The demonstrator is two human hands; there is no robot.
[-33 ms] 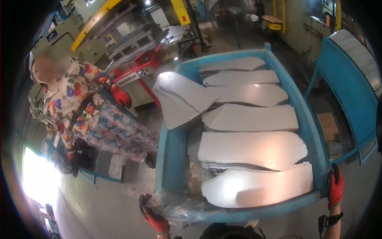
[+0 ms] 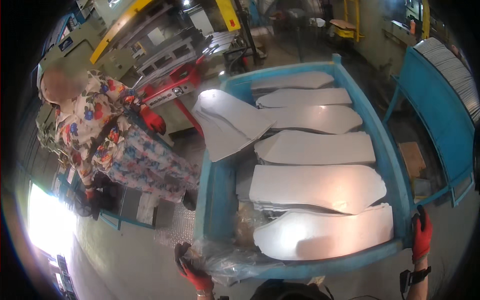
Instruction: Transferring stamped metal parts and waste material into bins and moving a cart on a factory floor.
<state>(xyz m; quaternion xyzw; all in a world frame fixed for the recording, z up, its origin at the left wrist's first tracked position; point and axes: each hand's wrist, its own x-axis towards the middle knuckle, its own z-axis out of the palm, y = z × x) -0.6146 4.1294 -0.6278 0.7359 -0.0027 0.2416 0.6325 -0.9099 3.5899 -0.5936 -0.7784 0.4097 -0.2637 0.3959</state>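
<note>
In front of me stands a blue metal bin (image 2: 385,150) holding several stacks of flat, curved sheet-metal blanks (image 2: 315,187). My left hand (image 2: 195,272), in a red glove with dark fingers, is closed at the near left corner, beside clear plastic film (image 2: 235,260) draped over the rim. At the near right corner, my right hand (image 2: 422,237), gloved alike, is curled against the bin's outer edge. Part of each hand's grip is hidden. One bundle of blanks (image 2: 225,125) lies askew across the far left rim, its end sticking out.
To the left, a co-worker (image 2: 105,120) in floral clothing and red gloves stands beside a press with a red control box (image 2: 175,87). A blue rack (image 2: 440,100) with stacked metal pieces stands at right. A tread plate (image 2: 177,225) lies on the floor left of the bin.
</note>
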